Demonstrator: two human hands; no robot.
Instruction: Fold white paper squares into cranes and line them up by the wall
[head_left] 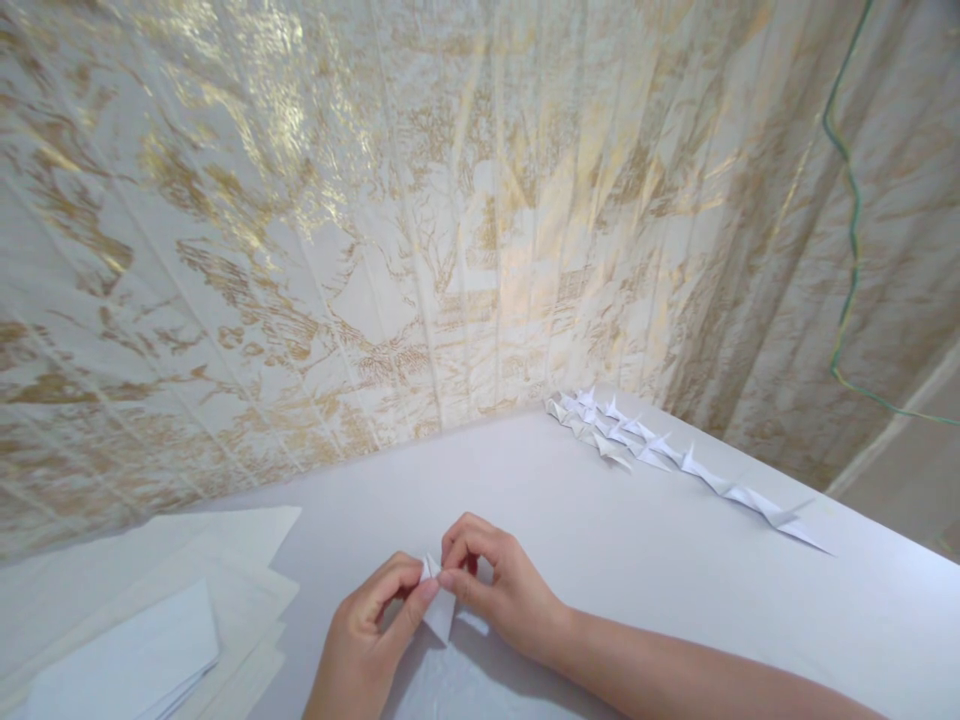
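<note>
A small piece of folded white paper (441,618) is held between my two hands, just above the white table. My left hand (373,618) pinches its upper left side between thumb and fingers. From the right, my right hand (501,580) pinches the upper edge near the top point. The paper has a pointed lower end that hangs free below the fingertips. Parts of its upper folds are hidden behind my fingers.
Several folded paper cranes (660,450) stand in rows at the table's (480,455) back right edge. Sheets of white paper (135,650) lie stacked at the left. A gold-patterned curtain (420,220) hangs behind, and a green cord (853,220) dangles at the right.
</note>
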